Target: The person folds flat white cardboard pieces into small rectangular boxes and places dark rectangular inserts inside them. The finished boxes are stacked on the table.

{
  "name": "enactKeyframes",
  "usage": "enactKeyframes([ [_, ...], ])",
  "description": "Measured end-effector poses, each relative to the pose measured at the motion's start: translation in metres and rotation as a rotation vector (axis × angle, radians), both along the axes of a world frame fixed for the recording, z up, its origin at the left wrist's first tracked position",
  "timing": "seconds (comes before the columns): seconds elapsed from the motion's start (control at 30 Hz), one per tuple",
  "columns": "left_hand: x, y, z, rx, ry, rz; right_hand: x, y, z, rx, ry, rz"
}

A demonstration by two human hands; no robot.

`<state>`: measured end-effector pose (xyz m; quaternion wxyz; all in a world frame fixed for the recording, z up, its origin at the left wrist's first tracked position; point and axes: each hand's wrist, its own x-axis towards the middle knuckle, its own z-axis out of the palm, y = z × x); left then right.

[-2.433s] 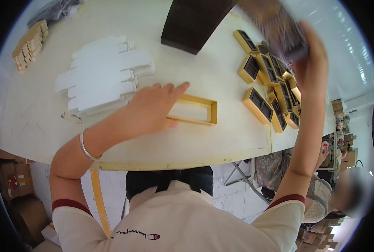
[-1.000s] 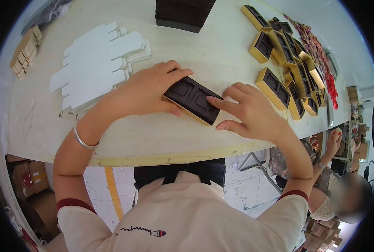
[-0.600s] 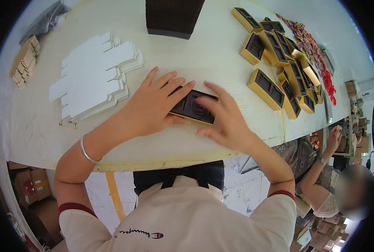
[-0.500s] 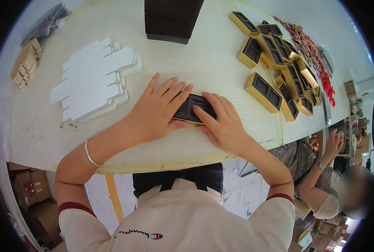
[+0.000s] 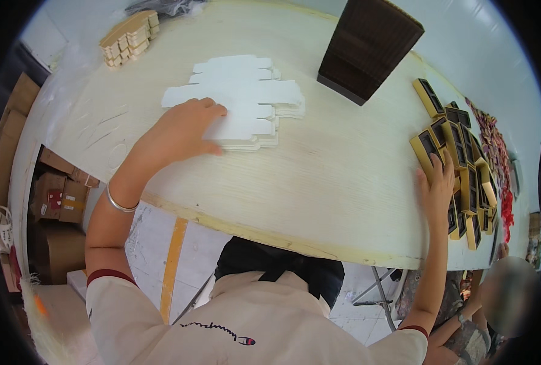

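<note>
My left hand (image 5: 179,132) lies over the lower left part of a stack of flat white carton blanks (image 5: 240,85). Its fingers rest on the top sheet and its thumb stands apart at the near edge. At the right, my right hand (image 5: 436,185) reaches to a heap of narrow gold boxes with black inserts. Its fingers are apart and lie against the near end of one gold box (image 5: 426,146); the thumb is on the box's left side. No grip around that box shows.
A tall dark brown block (image 5: 368,52) stands at the far middle. Small pale wooden-looking pieces (image 5: 127,39) lie at the far left, near grey plastic wrapping (image 5: 167,7). Red and purple items (image 5: 495,146) line the right side. A co-worker (image 5: 465,331) sits at the lower right.
My hands have parted from the gold box they held at the middle. The left moved onto the white blanks, the right to the gold heap. The view has turned, shifting the table's contents rightward.
</note>
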<state>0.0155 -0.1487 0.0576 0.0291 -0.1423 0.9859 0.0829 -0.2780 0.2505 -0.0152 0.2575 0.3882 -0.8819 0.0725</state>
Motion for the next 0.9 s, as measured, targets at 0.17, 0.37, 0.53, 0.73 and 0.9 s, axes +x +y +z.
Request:
enactKeyframes([
  [0.17, 0.006, -0.021, -0.007, 0.128, 0.134, -0.072, 0.047, -0.041, 0.023, -0.055, -0.120, 0.201],
  [0.37, 0.006, -0.019, 0.000, 0.139, 0.238, -0.060, 0.079, -0.048, 0.034, -0.137, -0.217, 0.359],
  [0.53, 0.012, 0.084, -0.006, -0.285, 0.716, -0.455, 0.130, -0.052, 0.038, -0.228, -0.003, 0.664],
  [0.73, -0.043, 0.138, -0.076, 0.295, 0.506, -0.569, 0.136, -0.051, 0.000, -0.219, -0.501, 0.643],
  [0.9, -0.077, 0.139, -0.069, -0.082, 0.739, -0.520, 0.118, -0.062, -0.006, -0.127, -0.484, 0.497],
])
